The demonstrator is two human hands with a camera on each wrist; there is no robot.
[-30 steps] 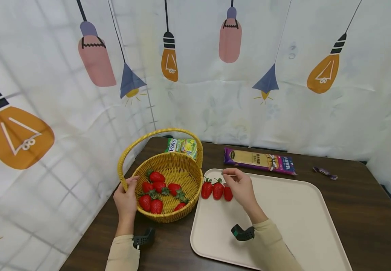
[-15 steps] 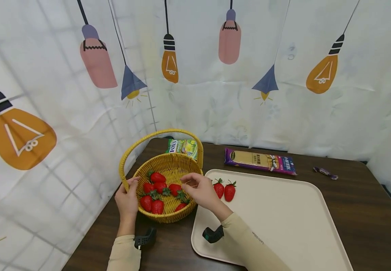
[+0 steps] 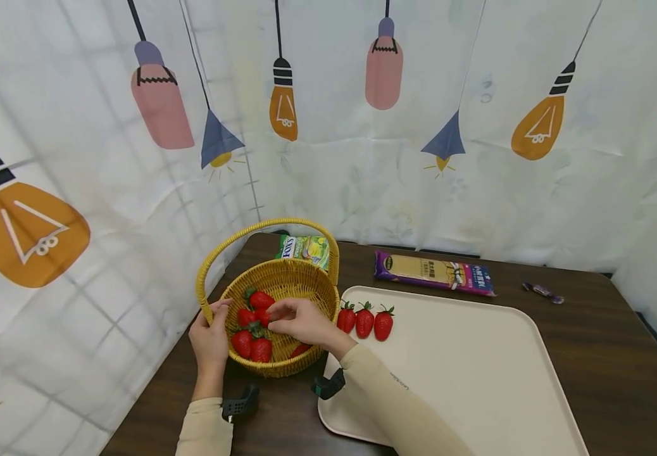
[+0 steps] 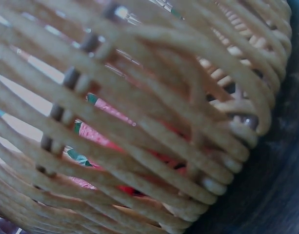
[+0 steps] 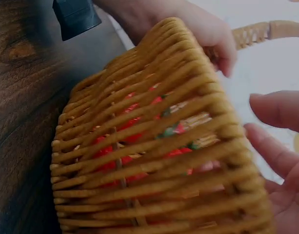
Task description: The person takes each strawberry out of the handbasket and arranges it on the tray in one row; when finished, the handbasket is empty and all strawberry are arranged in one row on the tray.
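Observation:
A yellow woven basket point(image 3: 312, 278) with a tall arched handle holds several red strawberries point(image 3: 243, 344). My left hand point(image 3: 211, 339) grips the basket's left rim beside the foot of the handle. Inside the basket, my right hand point(image 3: 308, 322) reaches down from the right, its fingertips close to a strawberry point(image 3: 262, 316). The right wrist view has the thumb and fingers of that right hand point(image 5: 281, 161) slightly apart beyond the basket wall point(image 5: 154, 161); whether they touch fruit is hidden. Three strawberries point(image 3: 365, 323) lie side by side on the beige tray point(image 3: 448, 367).
Behind the basket lies a green FOX'S candy bag point(image 3: 308, 250). A purple noodle packet point(image 3: 433, 273) is beyond the tray, with a small wrapped candy point(image 3: 542, 292) to its right. A patterned curtain point(image 3: 328, 171) hangs along the back of the dark wooden table point(image 3: 607, 354).
My right hand has left the third strawberry on the tray and moved left, down into the basket. The left hand keeps its grip on the basket.

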